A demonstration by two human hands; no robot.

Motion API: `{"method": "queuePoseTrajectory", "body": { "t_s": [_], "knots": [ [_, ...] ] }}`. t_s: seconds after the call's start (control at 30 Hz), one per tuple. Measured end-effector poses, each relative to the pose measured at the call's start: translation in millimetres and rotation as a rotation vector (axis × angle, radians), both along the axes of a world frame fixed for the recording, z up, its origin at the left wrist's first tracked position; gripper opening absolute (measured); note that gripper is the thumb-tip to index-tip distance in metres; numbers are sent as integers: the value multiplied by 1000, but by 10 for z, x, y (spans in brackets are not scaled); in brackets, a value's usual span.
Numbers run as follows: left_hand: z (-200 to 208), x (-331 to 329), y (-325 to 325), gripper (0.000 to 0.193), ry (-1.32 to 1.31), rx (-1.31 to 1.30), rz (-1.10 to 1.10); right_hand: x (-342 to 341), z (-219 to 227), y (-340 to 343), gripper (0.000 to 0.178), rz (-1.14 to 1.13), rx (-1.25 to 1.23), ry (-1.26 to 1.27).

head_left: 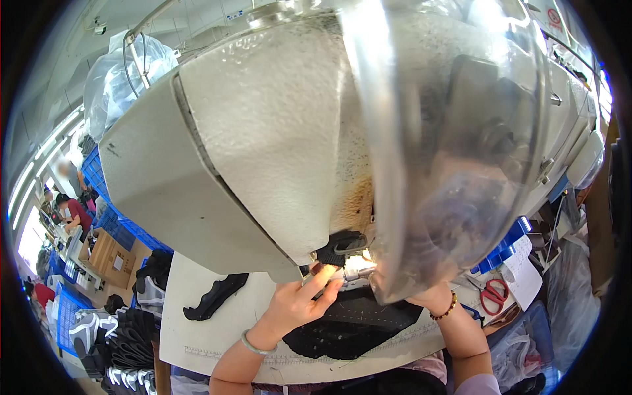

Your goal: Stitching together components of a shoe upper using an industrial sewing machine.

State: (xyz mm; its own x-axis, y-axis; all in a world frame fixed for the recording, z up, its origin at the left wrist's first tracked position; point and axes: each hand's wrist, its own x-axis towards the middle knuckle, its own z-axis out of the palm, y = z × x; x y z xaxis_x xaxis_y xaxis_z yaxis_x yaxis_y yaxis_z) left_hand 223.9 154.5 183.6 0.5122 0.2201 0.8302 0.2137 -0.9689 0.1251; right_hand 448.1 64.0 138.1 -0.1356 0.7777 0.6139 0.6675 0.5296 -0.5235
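Observation:
My left hand is raised to the needle area of a large off-white sewing machine. Its thumb and forefinger are bent together just below a dark fabric-like piece by the lit needle area; whatever they pinch is too small to make out. Beneath, a black cut fabric piece with pale stitch or marking lines lies on the machine table. My right hand comes in at the piece's right side. A clear plastic cover hides its fingers.
Another black cut piece lies left on the white table, which has a printed ruler strip. To the right are red-handled scissors, a paper slip and a blue object. Shoe parts and blue crates stand left; people work beyond.

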Motion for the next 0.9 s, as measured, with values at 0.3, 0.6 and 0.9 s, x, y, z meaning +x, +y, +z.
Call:
{"method": "queuePoseTrajectory", "body": {
  "t_s": [0.3,0.6,0.9],
  "knots": [
    [57,14,-1,28,22,-38,-27,-170,246,-100,17,-172,204,-138],
    [40,6,32,30,12,-61,-43,-177,248,-83,52,-162,159,-55],
    [-40,0,58,26,-58,58,-32,-145,237,-114,57,-162,157,-112]
  ]
}}
